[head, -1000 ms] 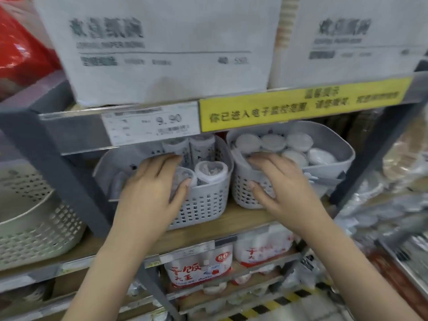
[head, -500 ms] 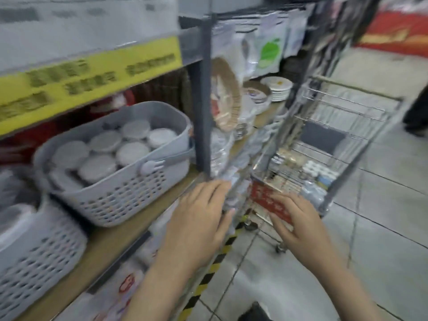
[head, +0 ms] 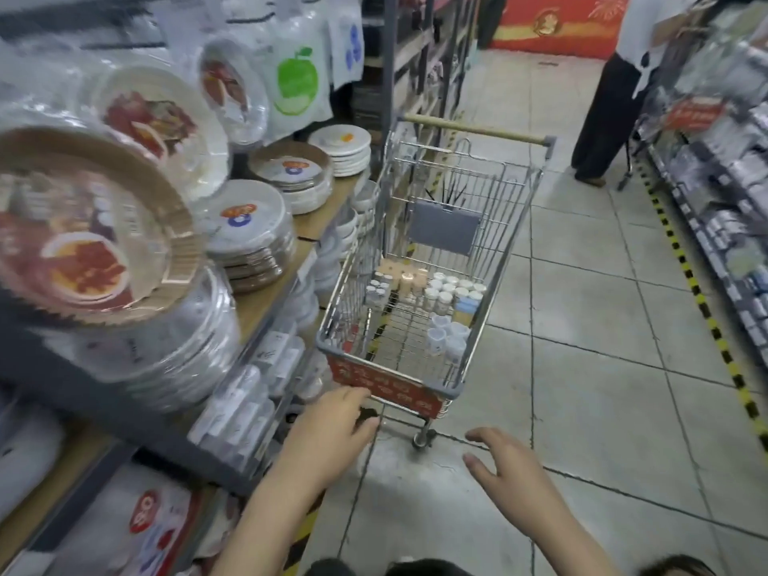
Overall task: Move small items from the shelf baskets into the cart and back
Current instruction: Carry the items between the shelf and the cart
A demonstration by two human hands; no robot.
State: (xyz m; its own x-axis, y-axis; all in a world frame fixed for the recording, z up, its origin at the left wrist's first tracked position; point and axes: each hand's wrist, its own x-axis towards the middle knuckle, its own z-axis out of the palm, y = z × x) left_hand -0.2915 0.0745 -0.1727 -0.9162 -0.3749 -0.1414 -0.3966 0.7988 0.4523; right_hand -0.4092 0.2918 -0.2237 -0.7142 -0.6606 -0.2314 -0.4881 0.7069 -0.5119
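A metal shopping cart (head: 515, 226) stands in the aisle ahead, its red front plate facing me. Inside it lie several small white-capped bottles (head: 451, 291), beige packs (head: 401, 272) and clear little cups (head: 446, 336). My left hand (head: 332, 430) reaches toward the cart's front corner with relaxed fingers and holds nothing. My right hand (head: 505, 465) hovers lower right over the floor, fingers spread, empty. The shelf baskets are out of view.
A shelf on the left carries wrapped stacks of paper plates (head: 249, 226) and foil trays (head: 174, 338). A person in dark trousers (head: 606, 97) stands at the far right by another shelf (head: 731, 201). Yellow-black tape (head: 698, 293) lines the tiled floor.
My view has swung right from the shelf baskets to the cart. Both hands left the baskets and now reach toward the cart's front, empty.
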